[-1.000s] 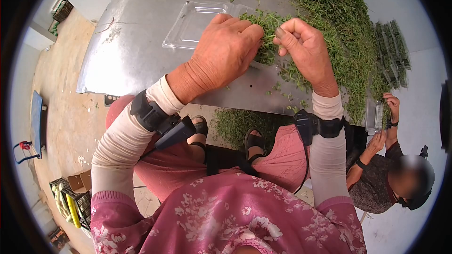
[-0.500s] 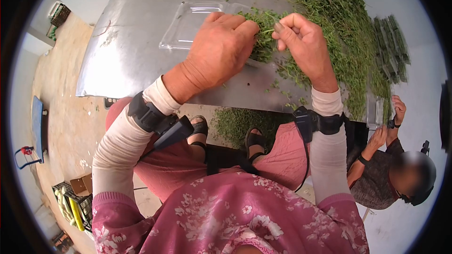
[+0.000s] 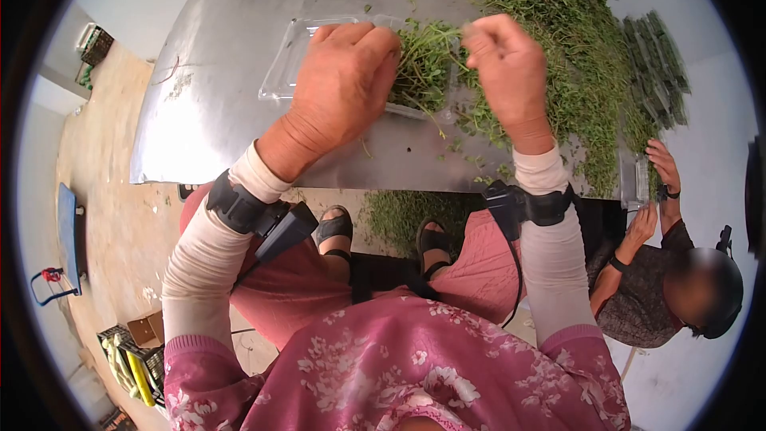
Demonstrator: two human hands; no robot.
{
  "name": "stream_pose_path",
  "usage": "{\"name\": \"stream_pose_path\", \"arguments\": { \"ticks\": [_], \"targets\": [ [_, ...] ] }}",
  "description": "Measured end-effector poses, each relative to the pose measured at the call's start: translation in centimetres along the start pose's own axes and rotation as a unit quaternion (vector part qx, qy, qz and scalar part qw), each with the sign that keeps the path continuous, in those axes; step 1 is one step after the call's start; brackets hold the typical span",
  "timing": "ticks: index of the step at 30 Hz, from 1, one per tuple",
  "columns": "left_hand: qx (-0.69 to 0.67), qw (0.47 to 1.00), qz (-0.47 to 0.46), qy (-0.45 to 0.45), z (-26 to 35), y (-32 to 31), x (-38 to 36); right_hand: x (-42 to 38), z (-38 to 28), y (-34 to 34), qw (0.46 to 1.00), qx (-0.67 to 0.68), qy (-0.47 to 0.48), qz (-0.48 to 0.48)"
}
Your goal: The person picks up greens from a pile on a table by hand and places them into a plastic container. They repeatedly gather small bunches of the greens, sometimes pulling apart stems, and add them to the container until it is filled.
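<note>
A clear plastic box (image 3: 278, 72) lies with its lid opened to the left on the metal table, its right part filled with green sprigs (image 3: 421, 68). My left hand (image 3: 345, 72) is closed over the box's middle, at the left edge of the sprigs; its fingertips are hidden behind the hand. To the right of the box my right hand (image 3: 508, 64) has thumb and fingers pinched together beside thin stems; what lies between the fingertips is too blurred to tell. Loose sprigs lie under and beside the right hand.
A large heap of greens (image 3: 550, 24) covers the right of the metal table (image 3: 215, 112). Filled boxes (image 3: 658, 64) are stacked beyond it, others at the far edge. A co-worker (image 3: 638, 295) at the right holds a clear box. More greens lie on the floor below.
My left hand has moved left, uncovering more of the sprigs in the box. My right hand has risen slightly. Filled boxes now show at the table's far edge as the view has shifted.
</note>
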State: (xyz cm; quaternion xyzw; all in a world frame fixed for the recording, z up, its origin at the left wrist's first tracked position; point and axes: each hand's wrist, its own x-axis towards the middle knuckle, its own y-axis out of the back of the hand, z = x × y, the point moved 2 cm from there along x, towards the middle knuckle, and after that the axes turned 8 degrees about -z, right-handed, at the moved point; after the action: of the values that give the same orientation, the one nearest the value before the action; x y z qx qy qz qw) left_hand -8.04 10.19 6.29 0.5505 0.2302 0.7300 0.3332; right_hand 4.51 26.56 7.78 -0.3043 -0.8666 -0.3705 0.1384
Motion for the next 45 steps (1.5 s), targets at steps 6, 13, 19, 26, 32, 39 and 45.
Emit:
{"name": "stream_pose_path", "arguments": {
  "ticks": [6, 13, 19, 26, 32, 39, 45],
  "targets": [
    [-0.020, 0.999, 0.005, 0.042, -0.6, 0.2, 0.1, -0.6, -1.8, -0.8, 0.987, -0.012, 0.006, -0.163],
    [-0.020, 0.998, -0.035, 0.045, -0.4, -0.1, -0.2, -0.2, -0.6, 0.4, 0.985, 0.058, -0.055, -0.153],
    [-0.054, 0.989, -0.134, -0.028, 1.0, 0.5, 0.0, 0.2, -0.1, 1.4, 0.989, 0.085, -0.062, -0.100],
    [-0.024, 0.981, -0.175, -0.078, 2.8, -1.0, -0.7, 0.0, -0.2, 1.1, 0.991, 0.075, -0.051, -0.097],
    [-0.009, 0.981, -0.163, -0.102, 3.1, -1.8, -1.0, -0.1, -0.4, 0.9, 0.991, 0.070, -0.055, -0.101],
    [-0.015, 0.982, -0.158, -0.098, 3.2, -1.9, -1.3, -0.3, -0.6, 0.6, 0.992, 0.065, -0.055, -0.097],
    [-0.019, 0.980, -0.165, -0.108, 3.1, -1.6, -1.6, -0.4, -0.7, 0.2, 0.991, 0.068, -0.050, -0.102]
  ]
}}
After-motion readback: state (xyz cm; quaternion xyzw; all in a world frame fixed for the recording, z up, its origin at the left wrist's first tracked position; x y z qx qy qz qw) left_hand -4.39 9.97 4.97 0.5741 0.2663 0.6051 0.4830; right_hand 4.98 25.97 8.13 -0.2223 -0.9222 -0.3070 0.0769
